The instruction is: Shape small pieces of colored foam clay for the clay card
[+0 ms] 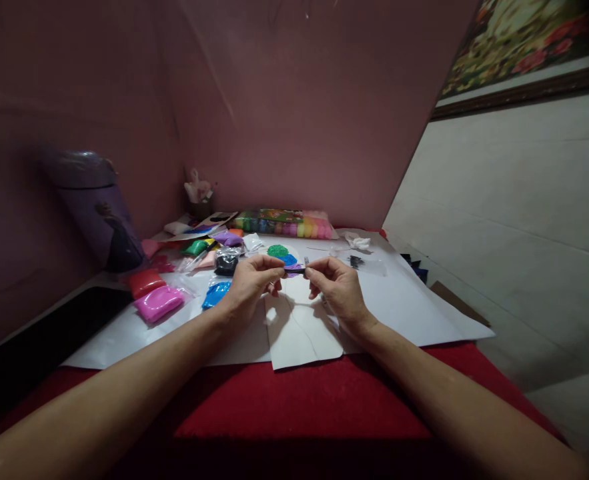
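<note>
A thin black strip (295,271) is stretched between my two hands above a white card (301,333). My left hand (255,283) pinches its left end, and my right hand (338,288) pinches the right end. Behind the strip, partly hidden by my fingers, the card's upper part carries a green textured patch (277,251), a blue patch (288,260) and some purple. Faint lines run down the card's bare lower part. A packet of black clay (227,262) lies just left of my left hand, with a blue packet (216,294) nearer me.
Red (145,283) and pink packets (159,304) lie left, near a purple tumbler (99,213). A multicoloured clay pack (284,223) sits at the back. Crumpled white tissue (357,241) and black scraps (356,262) are on the right of the white sheet (404,300).
</note>
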`<state>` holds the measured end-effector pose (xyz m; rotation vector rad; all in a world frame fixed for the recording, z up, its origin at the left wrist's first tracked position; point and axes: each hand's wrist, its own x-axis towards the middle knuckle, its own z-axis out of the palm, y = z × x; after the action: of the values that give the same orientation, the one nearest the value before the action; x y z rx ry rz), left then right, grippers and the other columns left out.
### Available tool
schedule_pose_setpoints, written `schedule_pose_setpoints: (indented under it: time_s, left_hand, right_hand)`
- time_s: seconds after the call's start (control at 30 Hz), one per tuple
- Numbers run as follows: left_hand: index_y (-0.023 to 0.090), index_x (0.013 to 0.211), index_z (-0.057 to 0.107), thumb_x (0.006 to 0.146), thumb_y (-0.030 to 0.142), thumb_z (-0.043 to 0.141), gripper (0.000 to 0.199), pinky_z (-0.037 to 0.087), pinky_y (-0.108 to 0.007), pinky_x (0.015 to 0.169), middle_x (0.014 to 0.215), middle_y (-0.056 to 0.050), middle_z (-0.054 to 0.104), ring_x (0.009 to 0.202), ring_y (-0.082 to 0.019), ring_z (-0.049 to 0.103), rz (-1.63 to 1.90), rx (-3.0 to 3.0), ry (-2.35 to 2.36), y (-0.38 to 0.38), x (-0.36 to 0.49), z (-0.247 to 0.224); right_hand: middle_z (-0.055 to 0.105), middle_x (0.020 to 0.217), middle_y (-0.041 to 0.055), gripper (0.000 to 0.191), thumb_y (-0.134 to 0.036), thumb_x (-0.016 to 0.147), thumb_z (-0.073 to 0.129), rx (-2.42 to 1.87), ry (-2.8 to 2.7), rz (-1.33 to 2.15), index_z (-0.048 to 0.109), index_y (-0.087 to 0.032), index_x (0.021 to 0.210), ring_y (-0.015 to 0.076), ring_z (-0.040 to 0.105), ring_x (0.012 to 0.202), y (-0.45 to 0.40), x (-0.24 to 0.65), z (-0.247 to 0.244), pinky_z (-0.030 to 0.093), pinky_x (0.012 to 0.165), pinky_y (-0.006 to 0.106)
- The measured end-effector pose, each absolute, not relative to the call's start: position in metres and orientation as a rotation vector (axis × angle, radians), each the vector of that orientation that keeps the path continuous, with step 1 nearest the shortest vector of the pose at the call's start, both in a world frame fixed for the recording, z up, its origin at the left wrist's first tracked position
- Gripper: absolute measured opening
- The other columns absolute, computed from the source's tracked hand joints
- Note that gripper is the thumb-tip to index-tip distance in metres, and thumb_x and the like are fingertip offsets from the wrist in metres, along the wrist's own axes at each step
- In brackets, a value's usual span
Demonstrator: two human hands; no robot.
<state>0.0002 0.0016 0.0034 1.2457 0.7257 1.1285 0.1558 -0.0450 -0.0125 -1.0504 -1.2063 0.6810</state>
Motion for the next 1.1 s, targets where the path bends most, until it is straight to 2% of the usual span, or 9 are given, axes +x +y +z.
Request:
schedule_pose_setpoints:
  time_s: [0.17,0.5,0.73,1.1]
  left_hand:
    - [0.011,0.073,0.069,0.061,0.02,0.078,0.017,0.041,-0.02,0.044,0.058,-0.001,0.06,0.049,-0.009,0.054,1.061,1.27,0.703,0.0026,-0.0025,0.0012]
    - [0.012,0.078,0.069,0.064,0.02,0.079,0.019,0.044,-0.021,0.047,0.065,-0.002,0.066,0.049,-0.009,0.056,0.945,1.276,0.652,-0.0001,-0.0018,0.0018]
    - [0.011,0.089,0.071,0.067,0.025,0.078,0.026,0.043,-0.022,0.048,0.063,-0.002,0.064,0.048,-0.008,0.053,0.914,1.315,0.632,-0.0008,-0.0023,-0.0001]
    - [0.012,0.072,0.067,0.073,0.029,0.073,0.018,0.035,-0.021,0.045,0.053,0.0,0.059,0.042,-0.007,0.048,0.902,1.437,0.68,-0.0024,-0.0014,0.0]
  right_hand:
    - [0.059,0.064,-0.0024,0.017,-0.031,0.074,0.069,-1.046,-1.201,0.671,0.062,-0.017,0.078,0.0088,0.052,0.047,-0.0441,0.1573,-0.0134,0.049,0.043,0.024]
    - [0.058,0.064,-0.0017,0.03,-0.046,0.077,0.07,-0.998,-1.316,0.731,0.062,-0.018,0.078,0.0114,0.056,0.054,-0.0447,0.1571,-0.0159,0.052,0.045,0.024]
    - [0.061,0.069,-0.0012,0.022,-0.037,0.076,0.072,-0.922,-1.382,0.796,0.064,-0.019,0.085,0.0118,0.057,0.059,-0.0476,0.1542,-0.0145,0.054,0.051,0.026]
    - [0.067,0.075,0.0018,0.013,-0.029,0.081,0.068,-1.008,-1.465,0.65,0.066,-0.018,0.088,0.0145,0.062,0.069,-0.0518,0.1519,-0.0156,0.051,0.055,0.027]
